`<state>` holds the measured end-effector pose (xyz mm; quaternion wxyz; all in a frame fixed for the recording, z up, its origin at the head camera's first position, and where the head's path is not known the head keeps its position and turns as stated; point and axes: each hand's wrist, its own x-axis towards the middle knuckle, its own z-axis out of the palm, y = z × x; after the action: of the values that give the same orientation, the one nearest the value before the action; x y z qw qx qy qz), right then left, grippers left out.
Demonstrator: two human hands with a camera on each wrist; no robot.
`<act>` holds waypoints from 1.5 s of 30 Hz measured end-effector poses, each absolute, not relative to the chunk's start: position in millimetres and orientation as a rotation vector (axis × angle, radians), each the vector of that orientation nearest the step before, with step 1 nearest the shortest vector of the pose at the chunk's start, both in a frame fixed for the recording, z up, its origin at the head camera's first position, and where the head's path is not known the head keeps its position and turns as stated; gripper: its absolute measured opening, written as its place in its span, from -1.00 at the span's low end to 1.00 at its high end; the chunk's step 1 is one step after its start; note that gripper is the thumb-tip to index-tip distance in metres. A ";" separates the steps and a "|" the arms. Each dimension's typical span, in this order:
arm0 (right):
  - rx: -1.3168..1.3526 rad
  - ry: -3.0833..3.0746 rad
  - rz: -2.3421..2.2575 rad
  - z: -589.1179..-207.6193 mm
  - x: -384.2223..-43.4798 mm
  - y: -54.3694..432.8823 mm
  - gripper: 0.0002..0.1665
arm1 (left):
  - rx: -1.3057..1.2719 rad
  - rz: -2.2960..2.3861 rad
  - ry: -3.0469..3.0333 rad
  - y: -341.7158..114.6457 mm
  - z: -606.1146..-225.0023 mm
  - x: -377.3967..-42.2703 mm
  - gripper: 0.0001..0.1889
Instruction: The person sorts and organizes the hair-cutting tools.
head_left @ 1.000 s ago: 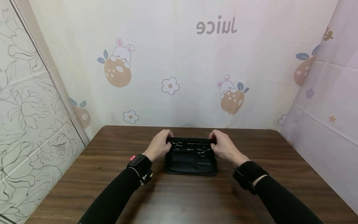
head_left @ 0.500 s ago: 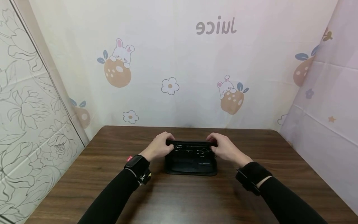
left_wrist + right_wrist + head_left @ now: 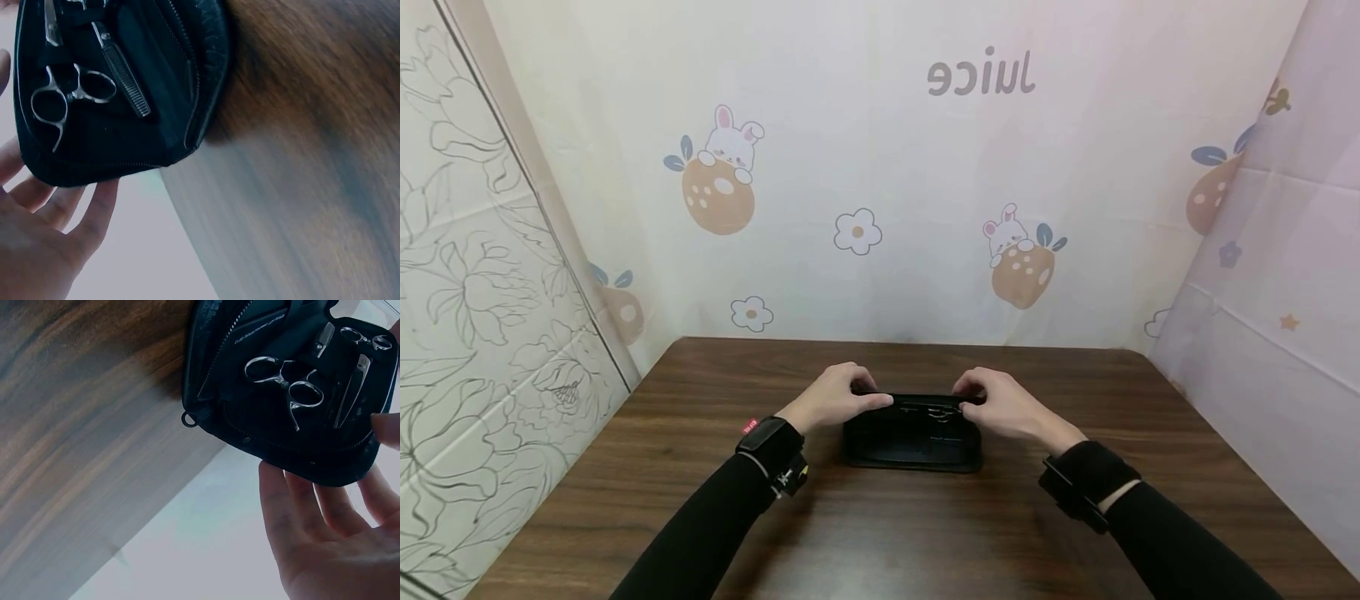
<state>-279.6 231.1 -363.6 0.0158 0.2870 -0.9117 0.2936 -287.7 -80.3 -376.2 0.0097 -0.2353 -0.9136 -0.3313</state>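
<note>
A black zippered scissors case (image 3: 910,450) stands half folded on the table, its near half flat and its far half lifted and tilted over. My left hand (image 3: 835,396) holds the left end of the lifted half, thumb along the top edge and fingers behind. At the other end, my right hand (image 3: 1007,408) grips the same edge between thumb and fingers. Inside, in the left wrist view, hair scissors (image 3: 52,28) lie beside a toothed blade (image 3: 125,78) of thinning shears. The right wrist view shows silver scissor handles (image 3: 282,381) and a slim silver clip (image 3: 353,390).
The brown wooden table (image 3: 880,542) extends around the case on all sides. Behind it hangs a pale printed curtain (image 3: 880,150), with more patterned sheets at left and right. A small ring (image 3: 189,419) sticks out from the case's side.
The lifted half of the case has tipped down toward me, hiding more of the scissors in the head view. Both hands have moved down with it, and the left thumb now stretches along the edge.
</note>
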 end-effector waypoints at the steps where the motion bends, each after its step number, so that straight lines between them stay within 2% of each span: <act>1: 0.898 -2.837 0.933 -363.7 -279.4 230.8 -0.78 | -0.735 -1.033 -2.863 -80.5 -376.2 -287.8 -0.60; 7: 0.957 -2.882 0.962 -365.1 -278.8 227.7 -0.77 | -0.780 -0.980 -2.931 -82.1 -379.2 -288.0 -0.54; 16: 1.041 -2.972 0.917 -368.1 -276.3 225.1 -0.60 | -0.938 -0.835 -3.018 -74.5 -381.9 -283.2 -0.41; 26: 1.029 -3.098 0.831 -373.0 -276.5 225.0 -0.49 | -0.961 -0.805 -3.092 -70.2 -387.9 -282.7 -0.33; 34: 0.997 -3.157 0.819 -379.3 -274.0 224.0 -0.33 | -0.953 -0.656 -3.121 -65.1 -396.7 -279.6 -0.11; 45: 1.020 -3.119 0.748 -387.6 -276.0 220.5 -0.28 | -0.903 -0.410 -3.169 -52.4 -396.7 -274.9 -0.06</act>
<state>-276.0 220.5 -387.6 -0.1121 0.3012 -0.9208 0.2209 -274.9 -52.4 -396.7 -0.0894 -0.2708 -0.9506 -0.1229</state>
